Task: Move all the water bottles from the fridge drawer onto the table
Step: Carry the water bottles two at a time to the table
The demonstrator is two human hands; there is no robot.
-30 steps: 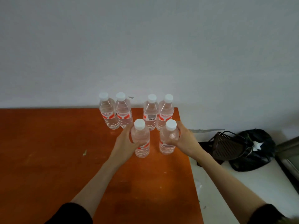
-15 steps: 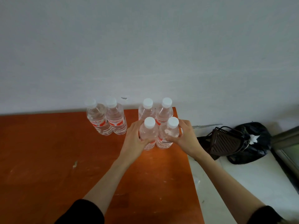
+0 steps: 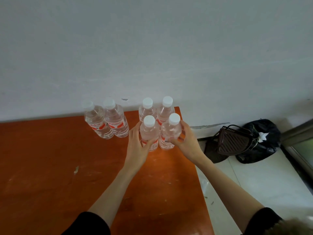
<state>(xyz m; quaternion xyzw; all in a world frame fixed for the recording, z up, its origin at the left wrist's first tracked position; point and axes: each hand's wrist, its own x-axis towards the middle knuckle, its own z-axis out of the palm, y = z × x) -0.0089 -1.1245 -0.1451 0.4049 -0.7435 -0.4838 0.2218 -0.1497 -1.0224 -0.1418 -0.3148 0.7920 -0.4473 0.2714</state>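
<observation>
We note each hand gripping one upright bottle near the table's [image 3: 50, 158] far right corner: left hand [image 3: 137, 148] curled round the left bottle [image 3: 149, 133], right hand [image 3: 185, 143] round the right bottle [image 3: 170, 133]. Long axes vertical; both look set down, release straight back.

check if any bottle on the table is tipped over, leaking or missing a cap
Nothing stands out. All six bottles stand upright with white caps on, and no water shows on the table. The left hand and right hand each hold a front bottle beside the back pair.
</observation>
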